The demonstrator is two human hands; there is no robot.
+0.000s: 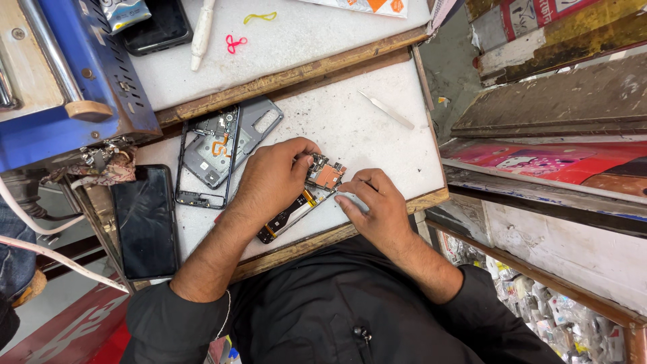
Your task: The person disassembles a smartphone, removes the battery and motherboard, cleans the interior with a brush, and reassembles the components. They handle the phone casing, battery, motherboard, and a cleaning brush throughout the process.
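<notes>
My left hand point(273, 178) pins the opened phone point(296, 205) to the white bench point(377, 141), fingers curled on its circuit board point(325, 174). My right hand point(377, 202) pinches a thin tool against the board's edge. A grey back frame point(226, 145) lies just beside.

Circuit board point(326, 174) under my hands: copper-orange shield, dark components. Phone frame point(226, 149): grey, orange ribbon inside. Phone point(144, 221) at my left: glossy black. Surface point(377, 145): white, black-speckled. My sleeves: black. Machine point(81, 81): blue. Loops point(236, 43): pink, yellow.
</notes>
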